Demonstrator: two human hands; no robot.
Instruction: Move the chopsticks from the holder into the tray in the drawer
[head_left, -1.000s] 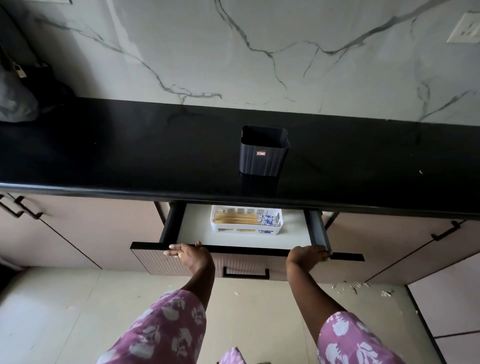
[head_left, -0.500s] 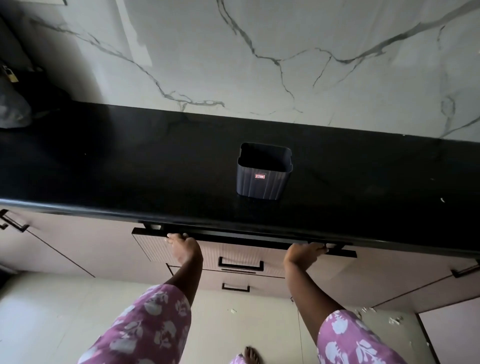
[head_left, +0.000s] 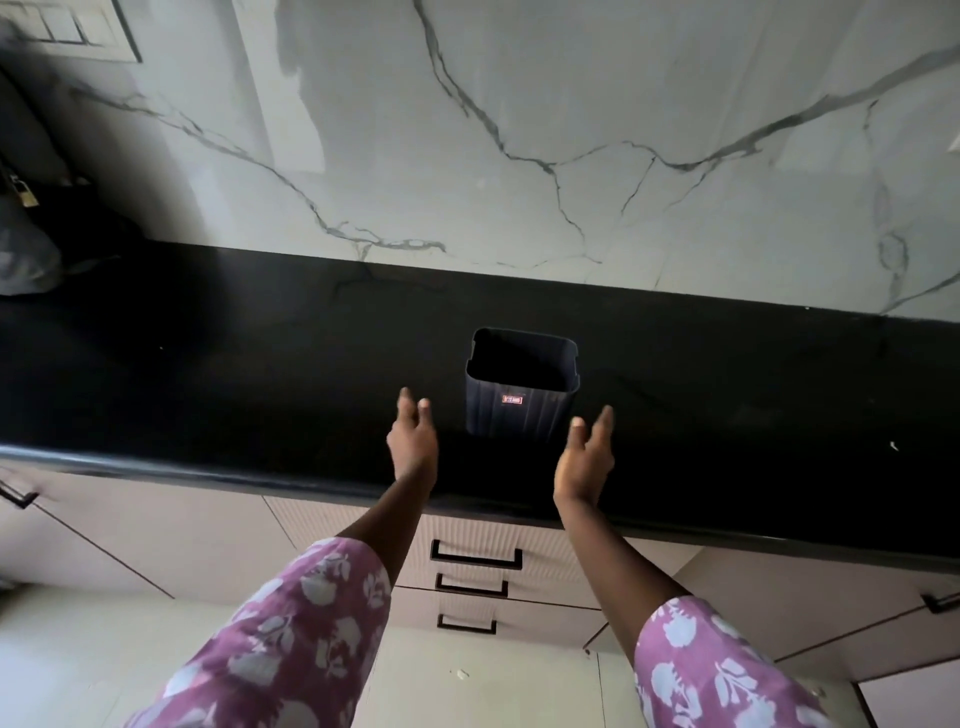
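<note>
A: What's hidden or unclear?
B: Chopsticks can't be made out anywhere. The holder (head_left: 521, 410) shows only a dark interior, and its depth can't be judged. Three drawers (head_left: 478, 538) under the surface (head_left: 208, 364) sit flush with their contents hidden, so the tray is unseen. Dark bundle (head_left: 26, 254) at far left is cut by the frame edge and too dim to identify. Both sleeves (head_left: 291, 639) run off the bottom.

A: Holder: where is it, and which way does it point?
B: On the surface, near the front edge, above the drawers. Upright, long axis vertical, mouth up. Ribbed face with a small red label (head_left: 512, 399) is turned toward the person.

A: Hands?
B: Left hand (head_left: 413, 441) is left of the holder and apart from it, fingers straight, gripping nothing. Right hand (head_left: 587, 457) is just beside the holder's lower right corner, fingers straight, also gripping nothing. Contact with the holder can't be told. Hands are apart from each other with the holder between them, palms turned inward.

A: Counts?
B: One holder. Two hands. Three stacked drawers, each with one black handle (head_left: 475, 559). One more handle at each frame edge, left (head_left: 18, 496) and right (head_left: 937, 603), both partly cut off.
</note>
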